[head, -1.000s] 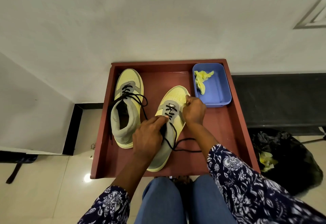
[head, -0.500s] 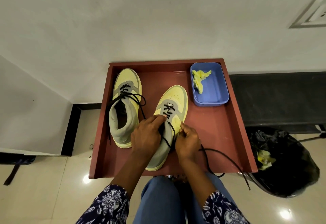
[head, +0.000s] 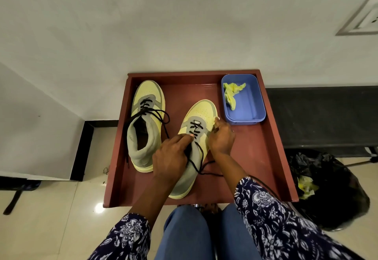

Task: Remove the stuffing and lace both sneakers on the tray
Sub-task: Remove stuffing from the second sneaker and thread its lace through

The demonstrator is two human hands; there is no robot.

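Rightward, tray (head: 272,136) floor lies bare.

An indoor room of a home or small office, not a workshop or shop: a plain white plastered wall (head: 184,24) meets glossy cream floor tiles (head: 51,218) along a black skirting band (head: 81,147), with a white switch plate (head: 362,20) set into the wall at upper right. A dark stone ledge (head: 323,116) runs along the wall beside a reddish-brown wooden tray (head: 274,157), and a black plastic rubbish bag (head: 331,188) sits on the floor below it.
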